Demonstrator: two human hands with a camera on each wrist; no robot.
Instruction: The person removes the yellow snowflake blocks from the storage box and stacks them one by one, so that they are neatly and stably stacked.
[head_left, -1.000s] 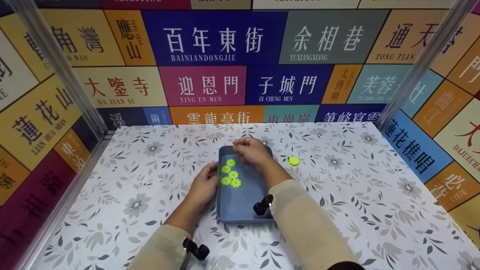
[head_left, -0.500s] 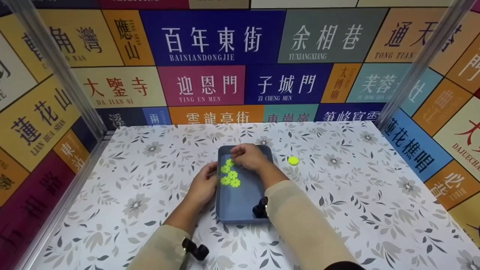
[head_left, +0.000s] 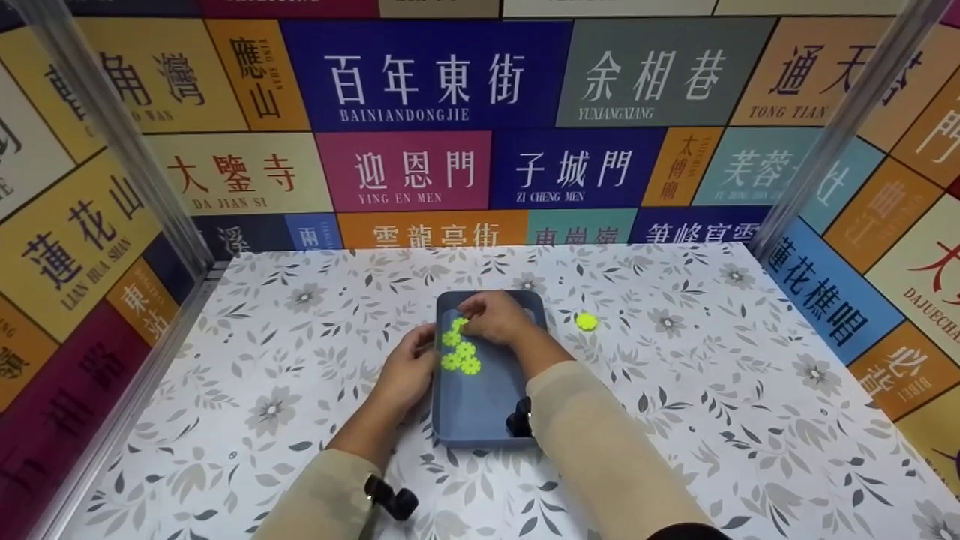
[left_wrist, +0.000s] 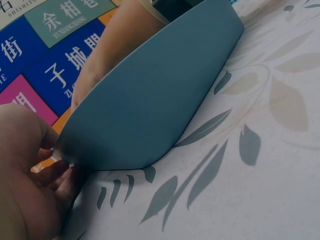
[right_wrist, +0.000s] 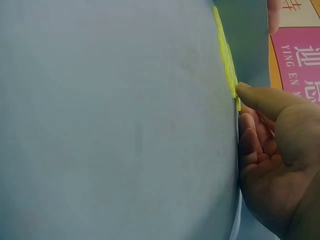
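A grey-blue rectangular tray [head_left: 487, 409] stands on the table with several flat, flower-shaped yellow-green pieces [head_left: 465, 350] along its left half. My right hand [head_left: 499, 319] reaches into the far part of the tray. In the right wrist view its thumb [right_wrist: 260, 97] and curled fingers pinch the edge of a yellow-green flower piece [right_wrist: 238, 105], with others in line behind it. At the tray's left wall, my left hand [head_left: 411, 367] holds the side; in the left wrist view its curled fingers [left_wrist: 55, 175] meet the tray corner.
A single yellow-green flower piece [head_left: 586, 322] lies on the floral cloth [head_left: 675, 420], right of the tray. Behind the table rises a wall of coloured sign panels [head_left: 427, 75]. Metal posts [head_left: 847, 127] stand at the back corners.
My right hand has come down from over the tray's far edge toward me, its fingers now at the farthest flower piece inside. The left hand and the tray have barely moved.
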